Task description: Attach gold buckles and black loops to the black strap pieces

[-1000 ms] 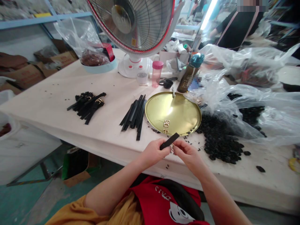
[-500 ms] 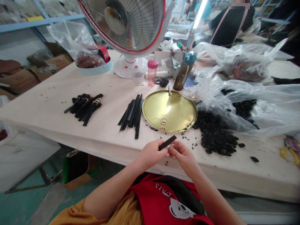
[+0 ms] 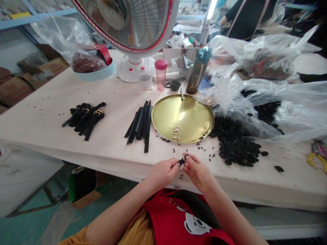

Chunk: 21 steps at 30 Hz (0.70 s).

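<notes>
Close to the table's front edge, my left hand [image 3: 163, 173] is closed on a short black strap [image 3: 181, 162]. The fingers of my right hand [image 3: 198, 170] pinch a small gold buckle [image 3: 185, 157] at the strap's end; how far the strap passes through it is too small to tell. Just beyond my hands lies a round gold tray [image 3: 189, 117] with several buckles [image 3: 176, 130] near its front rim. Left of the tray is a bunch of flat black strips [image 3: 140, 124]. Farther left, black straps with buckles [image 3: 88, 119] lie in a pile.
A heap of small black pieces [image 3: 236, 143] spills from a clear plastic bag [image 3: 301, 102] on the right. Yellow-handled pliers [image 3: 316, 161] lie at the far right. A fan [image 3: 135, 69], a pink-lidded cup [image 3: 160, 75] and a dark bottle [image 3: 196, 75] stand behind. A person [image 3: 249, 18] is in the background.
The strap was sticking up between my hands and now points to the right, with its end at the buckle. My fingers have shifted on both. The view has moved slightly.
</notes>
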Tool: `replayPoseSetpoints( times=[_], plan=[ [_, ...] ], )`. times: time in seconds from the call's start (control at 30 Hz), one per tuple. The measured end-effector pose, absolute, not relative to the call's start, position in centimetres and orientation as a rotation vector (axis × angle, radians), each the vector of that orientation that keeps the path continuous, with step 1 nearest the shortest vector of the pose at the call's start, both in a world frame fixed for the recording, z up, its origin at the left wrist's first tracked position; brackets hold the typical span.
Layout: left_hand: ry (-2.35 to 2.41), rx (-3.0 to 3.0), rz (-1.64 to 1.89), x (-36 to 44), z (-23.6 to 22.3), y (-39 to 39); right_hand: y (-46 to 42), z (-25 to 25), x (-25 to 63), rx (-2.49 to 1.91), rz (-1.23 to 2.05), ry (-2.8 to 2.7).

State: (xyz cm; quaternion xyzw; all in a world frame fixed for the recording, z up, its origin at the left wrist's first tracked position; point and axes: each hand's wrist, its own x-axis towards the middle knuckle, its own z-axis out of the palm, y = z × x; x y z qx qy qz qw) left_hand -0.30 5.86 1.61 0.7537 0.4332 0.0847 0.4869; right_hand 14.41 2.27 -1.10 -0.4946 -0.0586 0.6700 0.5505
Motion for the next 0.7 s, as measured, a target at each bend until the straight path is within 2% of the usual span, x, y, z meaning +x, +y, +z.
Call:
replayPoseSetpoints(
  times=[0.23, 0.5, 0.6, 0.7],
  plan=[
    [0.977, 1.415, 0.299, 0.8, 1.1, 5.7, 0.7, -1.6, 13.0, -1.379, 1.307, -0.596],
    [0.920, 1.152, 0.258, 0.2, 1.1, 5.5, 0.7, -1.3, 13.6, -1.397, 1.441, -0.568],
    [0.912, 1.138, 0.241, 0.3, 1.4, 5.2, -0.2, -0.6, 13.6, -1.578, 1.080, -0.973],
    [0.981, 1.262, 0.254, 0.5, 1.4, 4.7, -0.9, -0.1, 14.0, -1.546, 0.766, -1.376]
  ],
)
